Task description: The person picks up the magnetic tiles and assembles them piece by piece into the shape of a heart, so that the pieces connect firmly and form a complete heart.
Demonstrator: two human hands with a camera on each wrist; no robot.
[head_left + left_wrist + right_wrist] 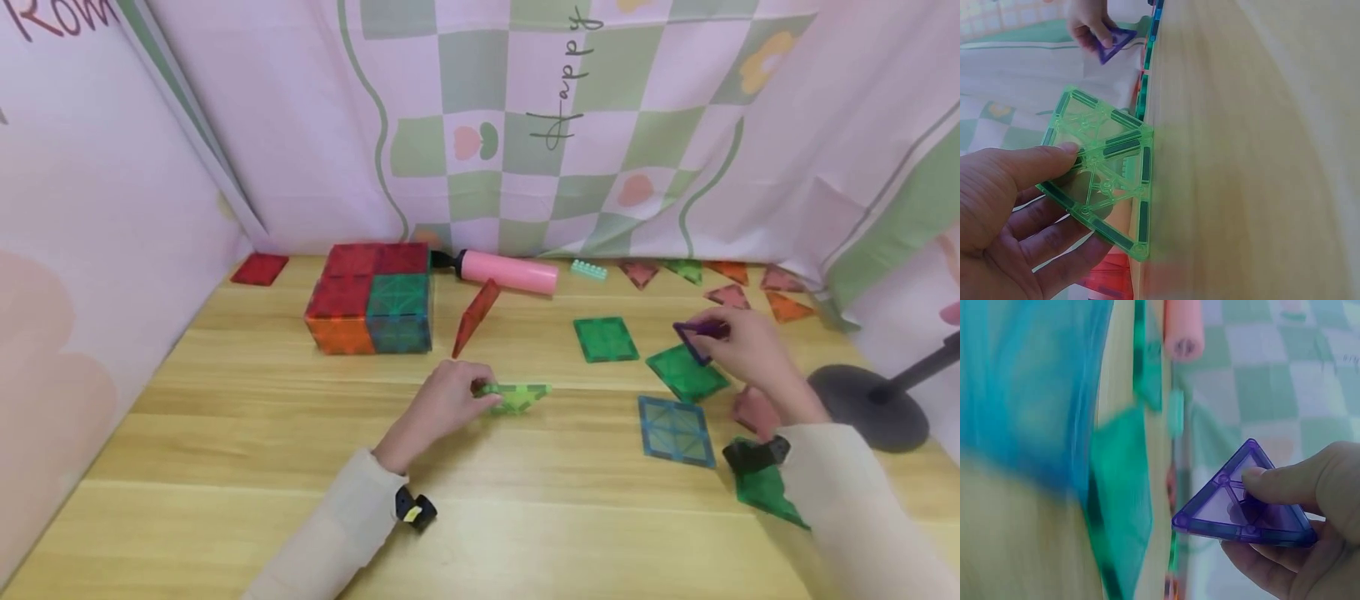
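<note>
My left hand (442,404) pinches a pair of light green triangular magnetic tiles (523,397) between thumb and fingers. The left wrist view shows the two triangles (1110,150) joined edge to edge, standing upright near the tabletop. My right hand (753,354) holds a purple triangular magnetic tile (1241,530) by one side, raised above a dark green square tile (688,375). To the left stands a box built of red, orange, green and blue tiles (341,292). A red tile (476,318) stands on edge beyond my left hand.
Around the right forearm lie a green square tile (606,339), a blue square tile (677,432) and another green tile (768,492). Several triangles (727,296) lie along the back. A pink cylinder (510,273) and a lamp base (866,404) stand farther off.
</note>
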